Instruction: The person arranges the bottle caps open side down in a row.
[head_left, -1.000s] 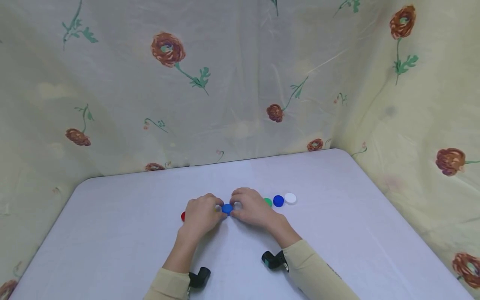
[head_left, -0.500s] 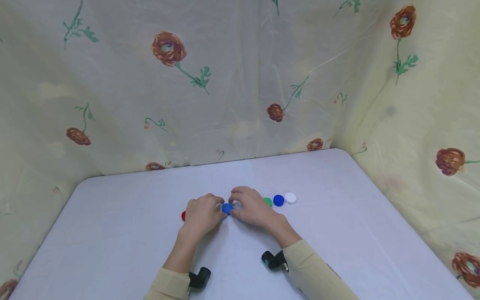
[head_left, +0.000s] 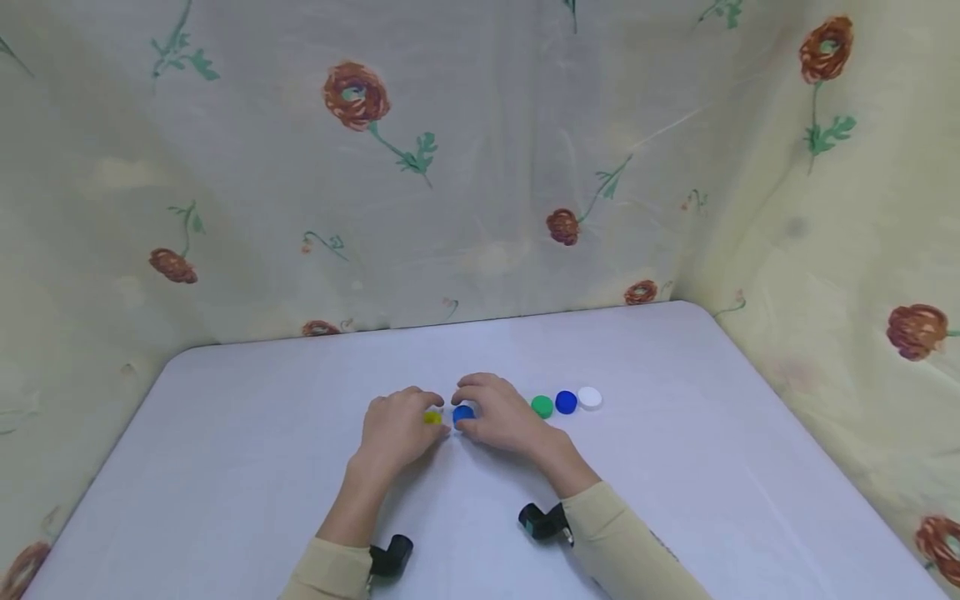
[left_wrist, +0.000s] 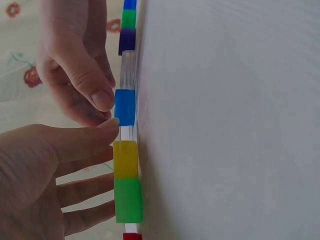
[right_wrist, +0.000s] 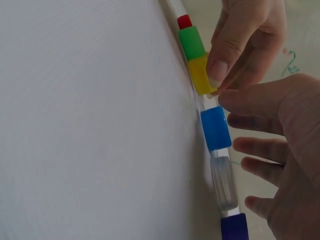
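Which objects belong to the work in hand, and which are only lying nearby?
Likely belong, nearest the thumbs:
light blue piece
yellow piece

Apparently only lying nearby, in the same row:
white piece
dark blue piece
red piece
purple piece
clear piece
two green pieces

The table [head_left: 690,467] offers room outside both arms [head_left: 362,493]; between them, wrist cameras [head_left: 392,557] jut in. Only a slim gap parts left hand [head_left: 395,429] from right hand [head_left: 501,414], yellow cap [head_left: 432,417] and blue cap [head_left: 462,412] flanking it. A row, green cap [head_left: 542,407] to white cap [head_left: 590,398], obstructs the right; cloth [head_left: 480,192] rises behind.
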